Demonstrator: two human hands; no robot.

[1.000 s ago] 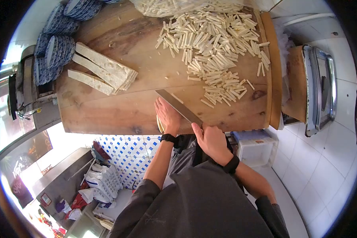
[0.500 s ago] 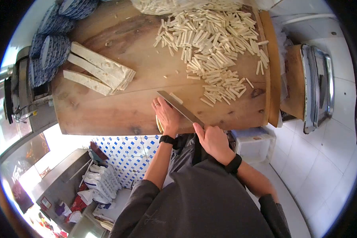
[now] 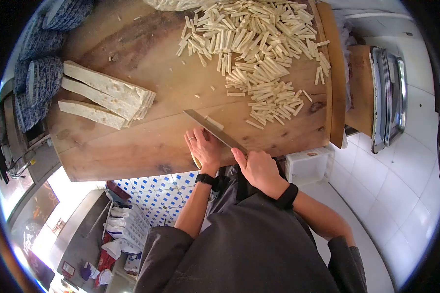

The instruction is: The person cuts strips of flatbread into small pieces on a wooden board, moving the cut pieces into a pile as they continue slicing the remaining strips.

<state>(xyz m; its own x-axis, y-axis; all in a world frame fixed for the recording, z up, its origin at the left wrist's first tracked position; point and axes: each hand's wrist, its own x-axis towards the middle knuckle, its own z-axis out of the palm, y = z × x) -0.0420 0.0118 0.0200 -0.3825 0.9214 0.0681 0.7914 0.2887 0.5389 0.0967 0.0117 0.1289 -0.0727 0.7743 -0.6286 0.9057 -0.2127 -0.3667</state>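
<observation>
My right hand [image 3: 260,171] is wrapped round the handle of a long knife [image 3: 212,129], whose blade points up and left over the wooden board. Against the blade's near side, my left hand [image 3: 204,148] presses down on a pale strip [image 3: 196,161], mostly hidden beneath it. A few cut pieces [image 3: 214,122] lie just beyond the blade. Further back at the right spreads a large heap of short cut sticks [image 3: 264,63]. Long flat strips [image 3: 107,95] are stacked on the board at the left.
The wooden board [image 3: 132,151] has a raised edge [image 3: 336,73] on its right. Blue patterned bundles [image 3: 44,80] stand at the left. Metal trays [image 3: 391,97] lean at the right. A white plastic bin [image 3: 308,166] sits below the board, and a plastic bag [image 3: 176,4] lies at the back.
The view has turned slightly, so the board and strips appear shifted left. The knife and both hands keep nearly the same pose, with more of the cut pieces showing beyond the blade.
</observation>
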